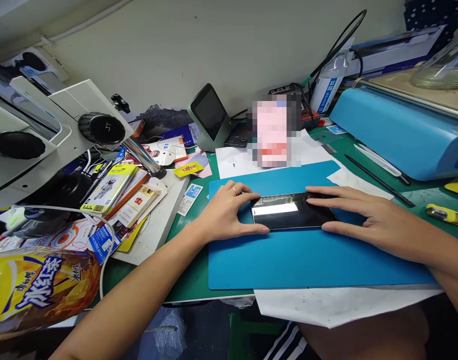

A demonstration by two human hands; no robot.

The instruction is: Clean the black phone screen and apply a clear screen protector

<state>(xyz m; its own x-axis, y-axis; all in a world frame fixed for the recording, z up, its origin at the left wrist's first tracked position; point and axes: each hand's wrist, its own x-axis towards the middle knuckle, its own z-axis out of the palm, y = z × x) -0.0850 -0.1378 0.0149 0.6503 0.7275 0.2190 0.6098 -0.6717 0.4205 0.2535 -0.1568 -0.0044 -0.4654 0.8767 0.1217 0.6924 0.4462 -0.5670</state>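
A smartphone (294, 220) with a dark, glossy screen lies flat and sideways on a blue mat (289, 262). Around its left end, my left hand (229, 212) has the thumb on the near edge and the fingers on the far edge; a ring is on one finger. At the other end my right hand (367, 215) grips the phone too, thumb at the near corner, one fingertip resting over the screen and another along the far edge. A bright reflection lies across the glass.
Left stands a microscope (101, 125) above piled boxes and cards, with a large tea bottle (44, 290) in front. A smart display (209, 117) and a blurred pink object (272, 132) stand behind the mat. To the right are a blue machine (401, 132), a black stick (379, 180) and a yellow cutter (448, 215).
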